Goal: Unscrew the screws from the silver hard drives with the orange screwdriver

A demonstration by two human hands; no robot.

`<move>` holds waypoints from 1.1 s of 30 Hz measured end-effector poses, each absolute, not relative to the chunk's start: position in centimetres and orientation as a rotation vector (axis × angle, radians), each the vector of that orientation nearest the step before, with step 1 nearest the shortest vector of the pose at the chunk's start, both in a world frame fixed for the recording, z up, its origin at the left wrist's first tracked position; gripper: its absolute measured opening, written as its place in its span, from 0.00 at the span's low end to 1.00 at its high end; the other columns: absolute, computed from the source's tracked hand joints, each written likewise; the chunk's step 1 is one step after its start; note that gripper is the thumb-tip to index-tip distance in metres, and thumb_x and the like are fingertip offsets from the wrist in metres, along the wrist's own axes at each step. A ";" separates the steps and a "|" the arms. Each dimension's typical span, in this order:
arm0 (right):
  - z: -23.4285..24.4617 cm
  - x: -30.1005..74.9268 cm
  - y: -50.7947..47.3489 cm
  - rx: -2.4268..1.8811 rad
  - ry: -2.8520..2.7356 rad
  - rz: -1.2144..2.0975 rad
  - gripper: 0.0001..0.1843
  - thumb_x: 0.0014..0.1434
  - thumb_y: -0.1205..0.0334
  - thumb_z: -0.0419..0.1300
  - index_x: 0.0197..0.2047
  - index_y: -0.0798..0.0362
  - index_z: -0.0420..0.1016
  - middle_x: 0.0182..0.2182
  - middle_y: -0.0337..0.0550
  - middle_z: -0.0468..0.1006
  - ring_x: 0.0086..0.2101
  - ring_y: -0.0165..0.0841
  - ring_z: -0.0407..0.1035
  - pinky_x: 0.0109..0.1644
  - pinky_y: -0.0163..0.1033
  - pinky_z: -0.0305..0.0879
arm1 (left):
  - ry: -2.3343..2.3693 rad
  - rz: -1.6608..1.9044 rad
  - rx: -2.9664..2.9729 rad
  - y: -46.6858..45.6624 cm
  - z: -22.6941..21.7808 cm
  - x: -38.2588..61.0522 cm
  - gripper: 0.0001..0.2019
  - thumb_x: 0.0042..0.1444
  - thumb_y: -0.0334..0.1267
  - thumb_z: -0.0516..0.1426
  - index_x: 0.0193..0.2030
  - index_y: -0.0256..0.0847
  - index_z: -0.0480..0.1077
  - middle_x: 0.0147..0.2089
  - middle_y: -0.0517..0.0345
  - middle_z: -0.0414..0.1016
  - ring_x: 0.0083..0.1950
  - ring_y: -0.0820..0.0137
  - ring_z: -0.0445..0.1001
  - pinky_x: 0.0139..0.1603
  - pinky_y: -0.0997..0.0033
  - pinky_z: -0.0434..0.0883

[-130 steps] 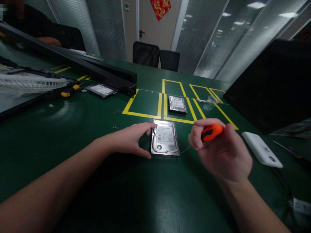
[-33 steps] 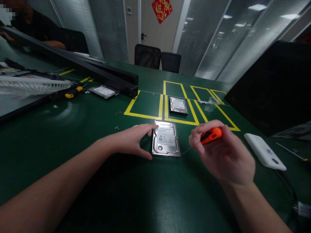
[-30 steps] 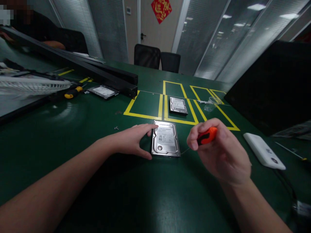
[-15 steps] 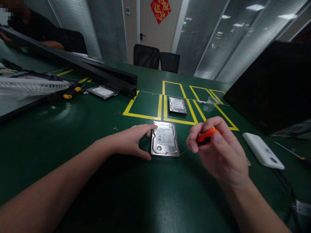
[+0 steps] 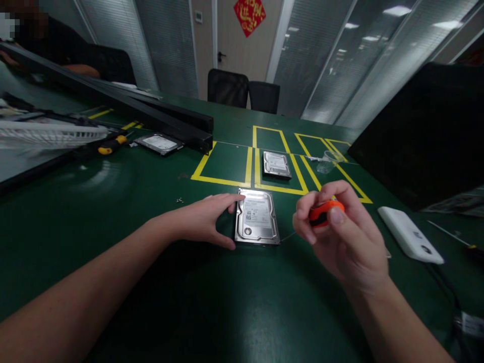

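Observation:
A silver hard drive (image 5: 259, 217) lies label up on the green table. My left hand (image 5: 206, 217) steadies it from the left, one finger over its upper left edge and the thumb at the lower left corner. In my right hand (image 5: 342, 234) is a screwdriver (image 5: 325, 212) with an orange and black handle. Its thin shaft points left, and the tip meets the drive's lower right corner; any screw there is too small to see. Several tiny screws (image 5: 179, 200) lie left of the drive, beyond my left forearm.
Behind sits a second hard drive (image 5: 277, 165) inside yellow tape, with a clear plastic cup (image 5: 325, 162) to its right. Another drive (image 5: 161, 143) and a yellow-black screwdriver (image 5: 112, 145) lie at left near long black bars (image 5: 181, 126). A white device (image 5: 410, 234) is at right. A person sits far left.
My right hand and the screwdriver handle have shifted very slightly to the right. The left hand and the drive stay in place.

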State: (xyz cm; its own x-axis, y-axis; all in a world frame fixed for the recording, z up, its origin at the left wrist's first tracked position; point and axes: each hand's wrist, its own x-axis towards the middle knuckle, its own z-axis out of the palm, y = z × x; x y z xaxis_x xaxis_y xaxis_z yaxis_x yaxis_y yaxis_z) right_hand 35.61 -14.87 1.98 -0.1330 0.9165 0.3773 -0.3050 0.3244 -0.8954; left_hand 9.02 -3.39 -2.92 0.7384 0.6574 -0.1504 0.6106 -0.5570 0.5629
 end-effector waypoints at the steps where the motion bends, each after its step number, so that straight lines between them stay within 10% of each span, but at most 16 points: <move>1: 2.0 35.6 -14.8 -0.641 -1.280 1.183 0.07 0.71 0.55 0.61 0.49 0.47 0.74 0.37 0.42 0.81 0.27 0.30 0.65 0.32 0.38 0.62 | 0.953 0.099 2.336 -3.4 -2.9 9.0 0.59 0.47 0.62 0.71 0.80 0.50 0.48 0.75 0.49 0.62 0.78 0.48 0.56 0.75 0.52 0.58; 5: 2.0 35.7 -14.7 -0.636 -1.289 1.179 0.20 0.75 0.51 0.51 0.48 0.53 0.80 0.33 0.46 0.79 0.28 0.32 0.65 0.36 0.41 0.65 | 0.947 0.107 2.339 -3.3 -3.1 8.9 0.59 0.47 0.62 0.71 0.80 0.51 0.48 0.74 0.50 0.63 0.77 0.48 0.57 0.75 0.52 0.58; 10: 1.7 35.9 -14.7 -0.639 -1.316 1.181 0.04 0.68 0.60 0.65 0.45 0.47 0.75 0.38 0.41 0.80 0.31 0.32 0.71 0.36 0.39 0.67 | 0.932 0.126 2.342 -3.2 -3.3 8.9 0.59 0.46 0.64 0.70 0.80 0.51 0.48 0.72 0.50 0.65 0.75 0.48 0.60 0.74 0.52 0.59; 18: 1.7 36.0 -14.8 -0.621 -1.300 1.199 0.23 0.76 0.50 0.49 0.48 0.55 0.80 0.34 0.47 0.79 0.28 0.31 0.66 0.35 0.41 0.65 | 0.939 0.140 2.347 -3.3 -3.3 8.9 0.59 0.46 0.62 0.71 0.80 0.52 0.49 0.73 0.50 0.64 0.75 0.48 0.59 0.74 0.51 0.59; 24: 1.9 35.7 -14.7 -0.593 -1.305 1.214 0.04 0.69 0.60 0.64 0.46 0.48 0.76 0.39 0.42 0.81 0.31 0.32 0.72 0.36 0.39 0.67 | 0.944 0.129 2.342 -3.3 -3.3 8.9 0.58 0.47 0.61 0.71 0.80 0.51 0.49 0.71 0.50 0.65 0.75 0.48 0.60 0.74 0.52 0.59; 33: 1.8 35.9 -14.6 -0.622 -1.300 1.193 0.17 0.74 0.54 0.54 0.48 0.55 0.81 0.37 0.48 0.80 0.32 0.33 0.70 0.38 0.41 0.67 | 0.952 0.113 2.342 -3.4 -3.0 9.0 0.59 0.46 0.61 0.71 0.80 0.52 0.48 0.74 0.51 0.64 0.76 0.49 0.59 0.74 0.52 0.60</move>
State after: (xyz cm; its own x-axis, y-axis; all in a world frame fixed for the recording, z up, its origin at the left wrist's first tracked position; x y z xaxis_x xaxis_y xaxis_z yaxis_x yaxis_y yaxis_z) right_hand 35.90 -14.60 1.82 -0.1529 0.9084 0.3891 -0.3097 0.3299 -0.8918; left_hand 9.01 -3.36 -3.02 0.7388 0.6591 -0.1404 0.6078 -0.5617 0.5613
